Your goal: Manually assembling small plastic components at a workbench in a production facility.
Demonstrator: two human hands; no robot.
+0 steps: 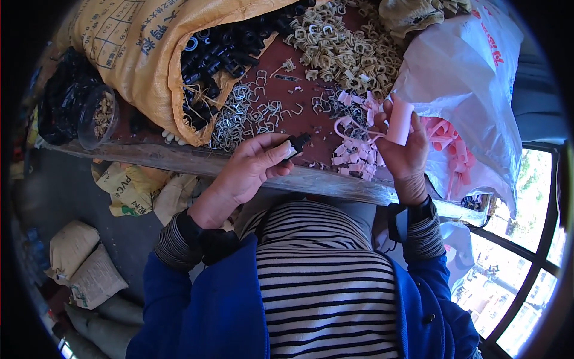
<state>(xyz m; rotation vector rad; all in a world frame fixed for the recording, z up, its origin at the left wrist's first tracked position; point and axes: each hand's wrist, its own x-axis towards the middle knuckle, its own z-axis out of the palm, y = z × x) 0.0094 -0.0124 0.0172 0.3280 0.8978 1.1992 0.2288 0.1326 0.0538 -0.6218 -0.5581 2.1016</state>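
My left hand [248, 170] pinches a small black plastic part with a metal clip [296, 143] between thumb and fingers, just above the table's front edge. A pink plastic piece [399, 121] is held up by my right hand [403, 152], over a heap of pink pieces [353, 157]. The two hands are a short way apart. Silver wire clips [239, 116] lie scattered on the brown table [281, 96] between the hands and the sack.
A yellow woven sack [143, 60] spills black parts [224, 51] at the back left. Tan clips [341, 51] are piled at the back. A white plastic bag [460, 78] holds more pink pieces on the right. A clear cup [98, 116] stands at left. Filled sacks [78, 260] lie on the floor.
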